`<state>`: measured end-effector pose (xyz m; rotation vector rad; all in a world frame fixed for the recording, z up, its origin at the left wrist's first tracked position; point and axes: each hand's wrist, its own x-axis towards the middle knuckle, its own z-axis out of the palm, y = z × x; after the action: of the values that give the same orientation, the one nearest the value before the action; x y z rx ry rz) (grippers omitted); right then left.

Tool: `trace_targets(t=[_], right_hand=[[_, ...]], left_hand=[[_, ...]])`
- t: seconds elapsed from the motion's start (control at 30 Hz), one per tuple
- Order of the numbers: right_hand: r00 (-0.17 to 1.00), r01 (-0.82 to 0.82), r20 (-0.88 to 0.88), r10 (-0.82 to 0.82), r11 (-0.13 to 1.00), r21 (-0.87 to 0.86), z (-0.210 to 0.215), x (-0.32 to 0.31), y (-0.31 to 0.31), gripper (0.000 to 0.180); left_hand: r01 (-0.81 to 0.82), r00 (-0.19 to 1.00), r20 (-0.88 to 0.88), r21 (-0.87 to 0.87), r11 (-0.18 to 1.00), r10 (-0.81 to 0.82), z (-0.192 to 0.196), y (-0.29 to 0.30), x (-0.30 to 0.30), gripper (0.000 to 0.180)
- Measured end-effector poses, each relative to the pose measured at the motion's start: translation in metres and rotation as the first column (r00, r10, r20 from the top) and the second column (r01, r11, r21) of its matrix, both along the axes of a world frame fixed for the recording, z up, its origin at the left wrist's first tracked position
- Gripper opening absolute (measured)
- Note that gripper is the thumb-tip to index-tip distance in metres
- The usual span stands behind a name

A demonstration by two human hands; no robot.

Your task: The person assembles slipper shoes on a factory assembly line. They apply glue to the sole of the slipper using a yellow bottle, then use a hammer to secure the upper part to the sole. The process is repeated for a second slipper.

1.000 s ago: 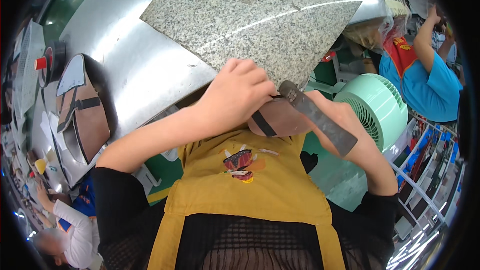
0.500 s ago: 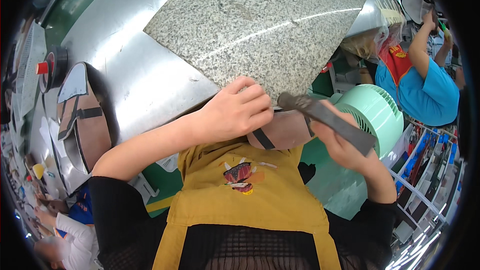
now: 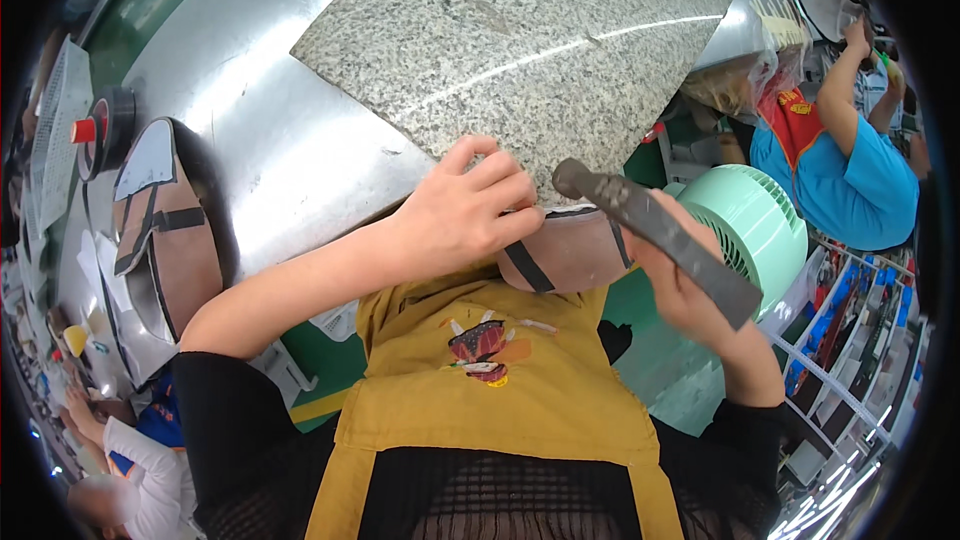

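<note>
My right hand (image 3: 682, 285) is wrapped round a hammer, its dark metal head (image 3: 668, 235) lying across my fingers. The round striking face is just above the near corner of a speckled stone slab (image 3: 500, 60), and the handle is hidden. With curled fingers, my left hand (image 3: 468, 202) holds down the edge of a brown leather-like piece (image 3: 575, 258) with black strips. That piece hangs over the slab's near edge, against my mustard apron (image 3: 490, 390). My left fingertips are close to the hammer face; whether the face touches the piece, I cannot tell.
A similar brown piece (image 3: 178, 240) lies on the metal table (image 3: 250, 155) at left, beside a dark tape roll (image 3: 112, 130). A mint-green fan (image 3: 750, 230) stands close to my right hand. Another person in a blue shirt (image 3: 850, 175) works at far right.
The hammer head has risen slightly and shifted a little away from the slab's edge. My left hand and the brown piece have moved only slightly.
</note>
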<state>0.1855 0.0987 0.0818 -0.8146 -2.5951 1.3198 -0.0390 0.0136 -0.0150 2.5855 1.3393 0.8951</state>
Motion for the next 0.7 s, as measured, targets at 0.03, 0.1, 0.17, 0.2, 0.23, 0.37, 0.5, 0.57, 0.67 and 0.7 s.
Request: trace_targets(t=[0.03, 0.1, 0.17, 0.2, 0.23, 0.37, 0.5, 0.57, 0.67, 0.7], right_hand=[[1.0, -0.008, 0.001, 0.008, 0.999, 0.036, -0.001, -0.001, -0.002, 0.015], [0.994, -0.076, 0.083, 0.071, 0.995, 0.066, -0.012, 0.001, -0.005, 0.016], [0.992, -0.085, 0.095, 0.083, 0.996, 0.013, -0.006, 0.0, 0.0, 0.02], [0.991, -0.095, 0.097, 0.096, 0.995, -0.017, -0.003, -0.002, 0.003, 0.022], [0.993, -0.083, 0.089, 0.083, 0.997, 0.001, 0.001, -0.003, 0.003, 0.027], [0.982, -0.141, 0.146, 0.123, 0.983, 0.115, -0.007, -0.001, -0.008, 0.042], [0.976, -0.155, 0.171, 0.138, 0.984, 0.086, -0.011, 0.0, -0.005, 0.046], [0.983, -0.137, 0.128, 0.135, 0.99, 0.014, -0.01, 0.001, -0.002, 0.049], [0.99, -0.045, 0.132, 0.051, 0.998, -0.051, 0.004, -0.005, -0.005, 0.035], [0.986, -0.088, 0.142, 0.088, 0.996, -0.012, 0.001, -0.005, -0.006, 0.039]], left_hand=[[-0.001, 1.0, 0.012, 0.001, 1.0, 0.001, -0.001, 0.0, 0.0, 0.022], [0.003, 1.0, 0.02, 0.015, 1.0, -0.003, -0.004, 0.0, 0.0, 0.021], [0.014, 1.0, 0.012, 0.039, 0.999, -0.014, -0.006, 0.001, -0.001, 0.021], [0.009, 1.0, -0.005, 0.062, 0.998, -0.008, -0.008, 0.0, -0.001, 0.021], [0.004, 1.0, -0.022, 0.085, 0.996, -0.002, -0.01, -0.001, -0.001, 0.021], [-0.037, 0.999, -0.015, 0.061, 0.997, 0.038, -0.003, -0.002, 0.003, 0.02], [-0.082, 0.983, 0.148, -0.191, 0.978, 0.111, 0.001, -0.004, -0.004, 0.019], [-0.048, 0.994, 0.092, -0.097, 0.994, 0.057, -0.001, -0.007, -0.004, 0.019], [-0.045, 0.999, 0.012, -0.01, 0.999, 0.045, -0.001, -0.01, -0.002, 0.018], [-0.04, 0.999, -0.008, 0.018, 0.999, 0.04, 0.001, -0.009, -0.003, 0.018]])
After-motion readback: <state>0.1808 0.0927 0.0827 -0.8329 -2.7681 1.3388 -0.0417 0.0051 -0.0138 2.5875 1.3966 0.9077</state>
